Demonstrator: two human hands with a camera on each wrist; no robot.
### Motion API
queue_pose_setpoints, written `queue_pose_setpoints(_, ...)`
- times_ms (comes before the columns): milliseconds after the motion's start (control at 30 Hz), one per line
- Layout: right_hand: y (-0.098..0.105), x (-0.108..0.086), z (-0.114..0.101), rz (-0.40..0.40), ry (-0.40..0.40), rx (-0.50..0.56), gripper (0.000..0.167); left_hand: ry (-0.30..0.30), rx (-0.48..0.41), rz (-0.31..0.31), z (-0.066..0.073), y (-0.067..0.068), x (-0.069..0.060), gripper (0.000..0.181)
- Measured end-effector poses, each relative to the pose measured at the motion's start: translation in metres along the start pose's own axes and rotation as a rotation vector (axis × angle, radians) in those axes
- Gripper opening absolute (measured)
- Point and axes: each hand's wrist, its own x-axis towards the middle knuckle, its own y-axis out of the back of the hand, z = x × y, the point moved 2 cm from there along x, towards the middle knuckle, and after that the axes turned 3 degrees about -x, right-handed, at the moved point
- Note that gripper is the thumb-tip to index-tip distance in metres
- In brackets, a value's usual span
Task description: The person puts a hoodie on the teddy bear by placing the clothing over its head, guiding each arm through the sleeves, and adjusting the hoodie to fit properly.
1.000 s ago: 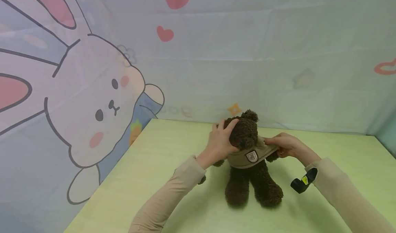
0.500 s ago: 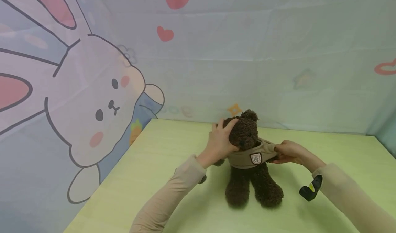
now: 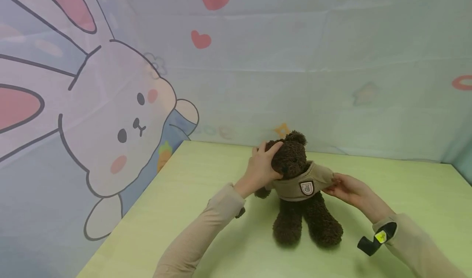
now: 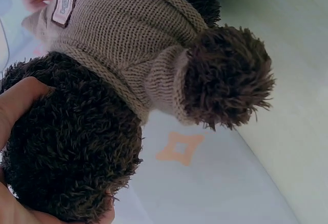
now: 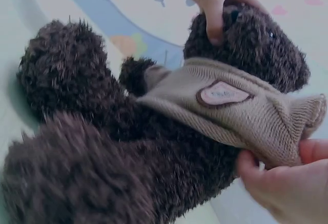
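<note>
A dark brown teddy bear (image 3: 289, 222) stands upright on the table, wearing a beige knitted sweater (image 3: 289, 189) with a shield-shaped badge (image 3: 307, 187) on its chest. My left hand (image 3: 259, 169) grips the bear's head (image 4: 77, 142), fingers spread over one side and thumb by the muzzle. One furry paw (image 4: 228, 78) pokes out of a sleeve (image 4: 165, 80) in the left wrist view. On the other side, my right hand (image 3: 352, 192) pinches the opposite sleeve (image 5: 279, 144) between thumb and fingers. No paw shows at that sleeve's cuff (image 5: 315, 114); the arm there is hidden.
The light green table (image 3: 206, 179) reaches back to a pale cloth backdrop (image 3: 258, 85) printed with a large rabbit (image 3: 121, 118) and hearts. A black strap (image 3: 385, 233) sits on my right wrist.
My right hand has moved right and slightly down, drawing the sleeve outward over the bear's arm. The bear's legs have shifted slightly right. My left hand keeps its grip on the head.
</note>
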Motion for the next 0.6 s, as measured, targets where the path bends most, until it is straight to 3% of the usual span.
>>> queue_pose_setpoints(33,-0.001,0.001,0.001,-0.001,0.030,0.018,0.020,0.000,0.004,-0.004,0.000,-0.001,0.001,0.087)
queue_pose_setpoints(133,0.000,0.004,0.003,-0.024,0.091,-0.036,0.057,0.001,-0.003,-0.012,-0.001,-0.002,0.002,0.088)
queue_pose_setpoints(200,0.002,0.005,0.005,-0.022,0.106,-0.073,0.069,-0.004,-0.004,-0.018,-0.001,-0.002,0.002,0.088)
queue_pose_setpoints(267,0.004,0.005,0.006,-0.053,0.118,-0.053,0.071,-0.011,-0.004,-0.023,-0.002,-0.002,0.002,0.088)
queue_pose_setpoints(400,0.004,0.009,0.009,-0.236,0.130,0.192,0.043,-0.020,-0.004,-0.032,-0.002,-0.002,0.002,0.089)
queue_pose_setpoints(467,0.003,0.012,0.010,-0.312,0.127,0.253,0.039,-0.024,-0.006,-0.033,-0.002,-0.003,0.002,0.089)
queue_pose_setpoints(533,0.000,0.015,0.012,-0.316,0.141,0.237,0.040,-0.033,-0.010,-0.032,-0.001,-0.003,0.002,0.089)
queue_pose_setpoints(600,-0.003,0.018,0.013,-0.248,0.174,0.167,0.042,-0.043,-0.025,-0.024,-0.001,-0.004,0.002,0.089)
